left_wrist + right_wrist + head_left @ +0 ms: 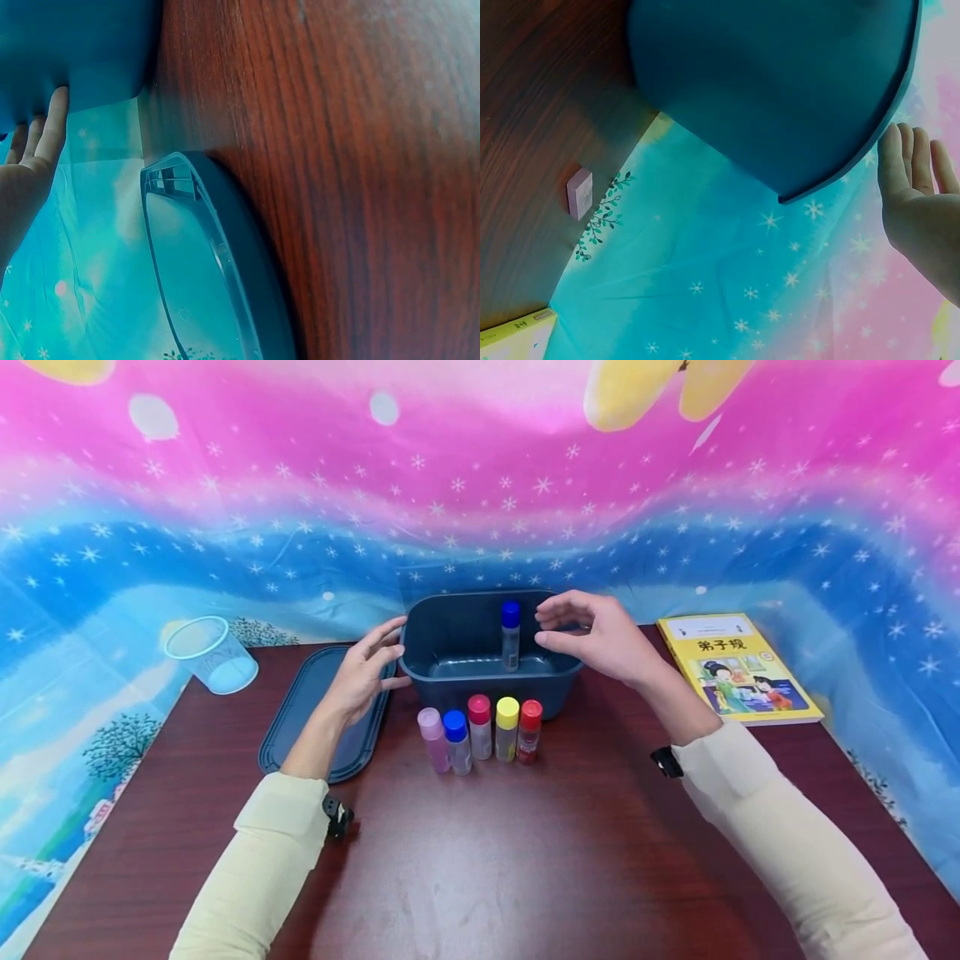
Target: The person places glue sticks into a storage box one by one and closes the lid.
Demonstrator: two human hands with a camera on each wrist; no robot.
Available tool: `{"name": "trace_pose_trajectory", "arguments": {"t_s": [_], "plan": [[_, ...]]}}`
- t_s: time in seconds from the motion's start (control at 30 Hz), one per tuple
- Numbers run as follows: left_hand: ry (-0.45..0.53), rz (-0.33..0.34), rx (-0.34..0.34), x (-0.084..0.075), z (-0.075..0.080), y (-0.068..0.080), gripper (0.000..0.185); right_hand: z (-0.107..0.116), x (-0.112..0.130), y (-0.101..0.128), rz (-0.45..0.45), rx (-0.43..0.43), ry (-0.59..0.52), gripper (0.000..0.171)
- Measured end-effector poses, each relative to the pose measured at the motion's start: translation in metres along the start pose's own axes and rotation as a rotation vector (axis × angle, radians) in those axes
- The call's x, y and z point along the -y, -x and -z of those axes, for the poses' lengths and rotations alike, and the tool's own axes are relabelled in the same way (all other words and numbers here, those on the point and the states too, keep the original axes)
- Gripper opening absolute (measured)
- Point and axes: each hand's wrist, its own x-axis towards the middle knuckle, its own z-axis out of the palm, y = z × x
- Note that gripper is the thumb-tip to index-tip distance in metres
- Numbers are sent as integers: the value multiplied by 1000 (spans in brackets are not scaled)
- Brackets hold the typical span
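L hand (365, 670) relaxed, fingertips touching bin (450, 647) wall at 9 o'clock; blue-cap bottle (510, 635) upright inside, 1 done; R hand (600, 635) at 3 o'clock rim, released, empty; 5 bottles (480, 731) left at 6 o'clock, lid (300, 710) off

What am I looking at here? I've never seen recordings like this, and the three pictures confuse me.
A person wears three cameras: one on the head, one on each wrist. The head view shows a wooden table. The left hand touches the side of a dark blue tub with straight fingers; the right hand hovers open at its other rim, holding nothing. A blue-capped bottle stands inside the tub; five bottles line up before it. The tub's lid, a clear cup and a yellow book lie nearby. The wrist views show tub, lid and table from close by.
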Motion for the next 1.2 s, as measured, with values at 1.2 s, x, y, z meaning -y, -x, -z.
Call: {"name": "trace_pose_trajectory", "arguments": {"t_s": [1.2], "plan": [[-18,-12,1,1,0,-1,52,-12,-6,38,81,281,-14,35]]}}
